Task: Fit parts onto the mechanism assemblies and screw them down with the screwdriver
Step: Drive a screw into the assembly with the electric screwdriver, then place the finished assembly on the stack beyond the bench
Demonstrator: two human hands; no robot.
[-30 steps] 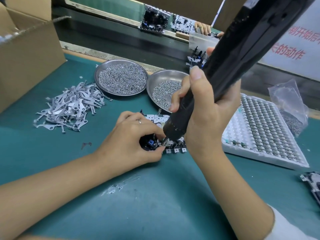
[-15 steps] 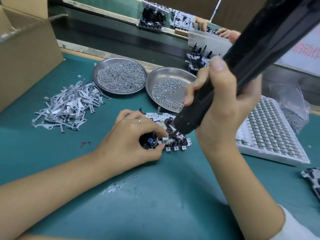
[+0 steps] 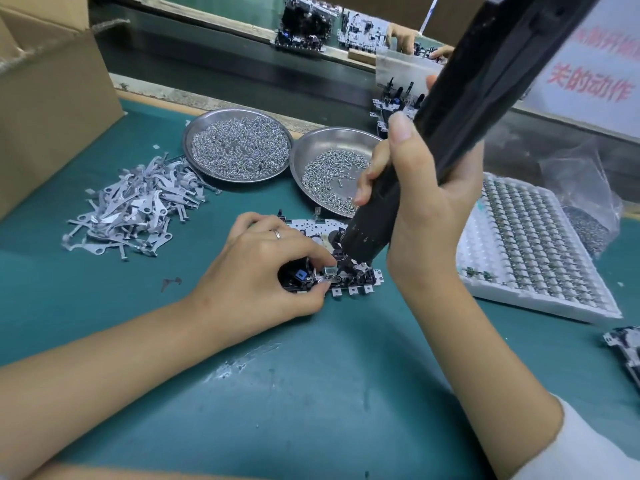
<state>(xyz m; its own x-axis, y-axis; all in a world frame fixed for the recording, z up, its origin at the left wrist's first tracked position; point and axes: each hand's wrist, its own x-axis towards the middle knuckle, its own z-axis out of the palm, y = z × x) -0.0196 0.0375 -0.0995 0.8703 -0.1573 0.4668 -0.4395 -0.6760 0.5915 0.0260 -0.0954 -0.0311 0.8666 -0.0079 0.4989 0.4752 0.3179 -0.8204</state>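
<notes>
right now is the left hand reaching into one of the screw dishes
No, the left hand pinches the mechanism assembly on the green mat, well short of both screw dishes.

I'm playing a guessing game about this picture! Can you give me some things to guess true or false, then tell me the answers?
1. The right hand holds a black screwdriver. True.
2. Both metal dishes are equally full of screws. False: the left dish is heaped full, while the right dish shows bare metal.
3. The left hand holds the mechanism on the green mat. True.
4. The pile of grey metal pieces lies inside the cardboard box. False: it lies on the mat beside the cardboard box.
5. The left hand wears a ring. True.
</notes>
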